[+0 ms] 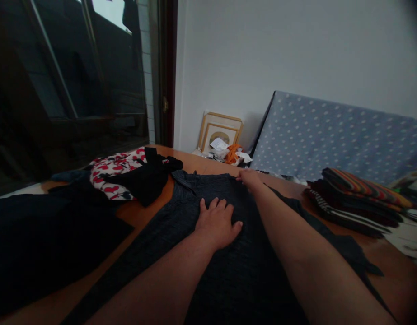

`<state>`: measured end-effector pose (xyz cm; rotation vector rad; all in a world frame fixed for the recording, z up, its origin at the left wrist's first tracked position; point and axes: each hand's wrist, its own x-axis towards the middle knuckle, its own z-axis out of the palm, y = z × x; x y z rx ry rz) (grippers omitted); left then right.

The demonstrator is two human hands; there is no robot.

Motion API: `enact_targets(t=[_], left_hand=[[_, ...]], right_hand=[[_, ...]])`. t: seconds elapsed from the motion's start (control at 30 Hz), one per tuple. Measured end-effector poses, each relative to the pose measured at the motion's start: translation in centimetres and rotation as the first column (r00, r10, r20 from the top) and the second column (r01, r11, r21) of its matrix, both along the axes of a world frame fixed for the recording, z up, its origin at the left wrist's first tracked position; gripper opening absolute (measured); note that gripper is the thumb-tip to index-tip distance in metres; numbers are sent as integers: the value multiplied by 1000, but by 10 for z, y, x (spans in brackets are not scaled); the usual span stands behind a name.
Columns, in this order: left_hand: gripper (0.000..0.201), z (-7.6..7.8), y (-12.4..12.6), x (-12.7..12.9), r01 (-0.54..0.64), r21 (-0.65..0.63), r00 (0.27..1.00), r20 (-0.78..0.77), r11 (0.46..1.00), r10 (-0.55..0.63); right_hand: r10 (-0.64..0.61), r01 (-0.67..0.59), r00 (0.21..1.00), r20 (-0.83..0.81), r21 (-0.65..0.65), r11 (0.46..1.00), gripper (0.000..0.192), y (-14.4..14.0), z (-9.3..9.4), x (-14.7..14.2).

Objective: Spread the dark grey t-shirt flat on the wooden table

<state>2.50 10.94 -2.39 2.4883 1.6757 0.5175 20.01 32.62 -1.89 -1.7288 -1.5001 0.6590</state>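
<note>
On the wooden table (143, 216) lies a dark grey shirt (228, 271), spread flat; the left hand (217, 223) presses it open-palmed, and the right hand (250, 178) pinches its far edge near the collar.

wood table (140, 214) w/ dark shirt (228, 271), clothes pile (127, 176), folded stack (357, 198).

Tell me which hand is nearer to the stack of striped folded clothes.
Right. The right hand rests at the far edge of the dark shirt, closer to the striped stack. The left hand lies flat on the shirt's middle, farther from it.
</note>
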Motion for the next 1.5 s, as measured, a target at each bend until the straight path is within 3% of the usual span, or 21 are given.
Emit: enact_targets(t=[0.23,0.43,0.57,0.7,0.9,1.07,1.23,1.37,1.5], left_hand=[[57,1,-1,0,-4,-13,1000,-11,1000,4],[56,0,0,-1,-3,-7,1000,7,1000,3],[54,-1,1,0,-1,10,1000,17,1000,1],[55,-1,1,-1,2,9,1000,19,1000,-2],[58,2,0,-1,5,-13,1000,-1,1000,-5],[58,2,0,-1,6,-17,1000,6,1000,-6],[58,0,0,-1,-1,-10,1000,19,1000,1],[58,-1,0,-1,0,1,1000,14,1000,0],[57,-1,0,0,-8,5,1000,17,1000,8]], right_hand=[[107,-140,967,231,132,981,39,11,0,-43],[210,-307,846,491,124,944,53,1,-2,-56],[219,-328,781,585,86,941,40,-10,-3,-57],[208,-324,764,611,84,942,27,-13,0,-54],[104,-199,835,541,121,973,34,1,-4,-41],[131,-188,878,460,79,979,36,11,-15,-30],[146,-176,929,339,60,982,13,17,-20,-29],[94,-107,983,155,79,991,5,20,-20,-36],[51,-38,987,-153,84,996,21,18,-20,-45]])
